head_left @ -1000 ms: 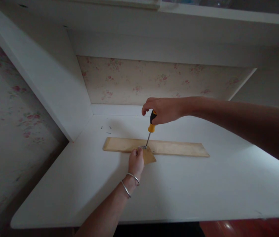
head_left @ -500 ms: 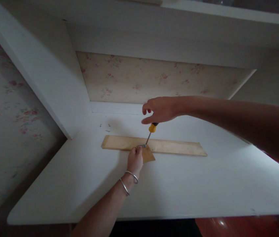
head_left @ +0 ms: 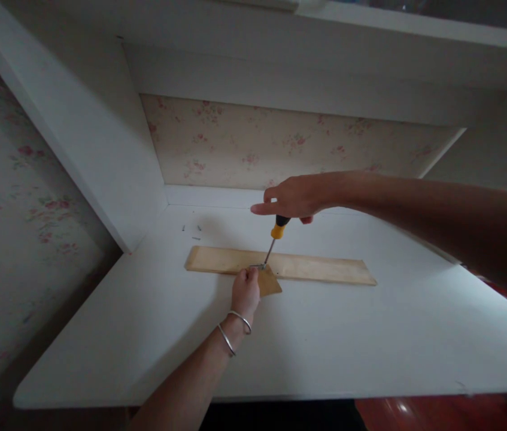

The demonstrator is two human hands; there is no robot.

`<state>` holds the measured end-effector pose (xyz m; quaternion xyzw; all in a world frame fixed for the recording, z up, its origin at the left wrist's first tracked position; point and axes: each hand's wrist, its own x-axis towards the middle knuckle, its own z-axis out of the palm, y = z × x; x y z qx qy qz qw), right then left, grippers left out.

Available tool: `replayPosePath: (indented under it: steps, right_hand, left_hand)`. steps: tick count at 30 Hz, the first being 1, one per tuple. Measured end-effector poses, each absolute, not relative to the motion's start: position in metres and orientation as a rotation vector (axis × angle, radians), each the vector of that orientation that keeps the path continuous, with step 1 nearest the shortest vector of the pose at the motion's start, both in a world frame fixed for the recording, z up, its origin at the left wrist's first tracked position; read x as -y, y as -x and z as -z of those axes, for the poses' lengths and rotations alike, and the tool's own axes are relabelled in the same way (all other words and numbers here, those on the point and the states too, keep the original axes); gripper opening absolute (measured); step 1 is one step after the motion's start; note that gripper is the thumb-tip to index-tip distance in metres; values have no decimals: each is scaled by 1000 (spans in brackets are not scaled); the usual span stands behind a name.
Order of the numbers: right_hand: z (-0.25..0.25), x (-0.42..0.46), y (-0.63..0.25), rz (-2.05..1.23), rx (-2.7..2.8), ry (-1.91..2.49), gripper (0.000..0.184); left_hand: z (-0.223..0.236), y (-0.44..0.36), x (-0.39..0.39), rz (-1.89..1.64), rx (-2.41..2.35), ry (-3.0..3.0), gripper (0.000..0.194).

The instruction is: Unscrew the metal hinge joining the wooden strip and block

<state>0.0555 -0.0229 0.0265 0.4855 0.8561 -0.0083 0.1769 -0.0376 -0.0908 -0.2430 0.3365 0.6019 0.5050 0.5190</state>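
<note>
A long pale wooden board point(head_left: 316, 268) lies across the white desk top point(head_left: 325, 341). A smaller wooden piece point(head_left: 270, 282) sits against its near edge. My left hand point(head_left: 245, 293), with two bangles at the wrist, is closed in a pinch on a small metal bracket point(head_left: 257, 266) at the joint of the two pieces. My right hand point(head_left: 290, 197) grips the top of a screwdriver point(head_left: 273, 239) with a yellow and black handle. Its index finger points left. The shaft slants down to the bracket.
Several small screws point(head_left: 191, 230) lie loose on the desk at the back left. A white side panel point(head_left: 87, 137) rises on the left, a shelf overhangs above, and flowered wallpaper point(head_left: 280, 143) covers the back wall. A red-brown floor point(head_left: 437, 413) shows below the desk's front edge.
My right hand has turned on the screwdriver handle, loosening and re-gripping, with the index finger now stretched out to the left. The left hand and the boards have stayed put.
</note>
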Motion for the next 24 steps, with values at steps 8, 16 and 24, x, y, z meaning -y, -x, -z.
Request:
replayPosePath:
  steps: [8,16,24]
  right_hand:
    - [-28,24,-56,-30,-2611,-1183,47]
    - [-25,20,-56,38,-2526,-1222,25]
    - [-25,20,-57,26,-2448,-1349,30]
  left_hand:
    - [246,38,90,-1196,-1442,-823,27]
    - [240,38,92,-1176,-1440,-781,28]
    - [246,38,89,-1206,-1445,-826,27]
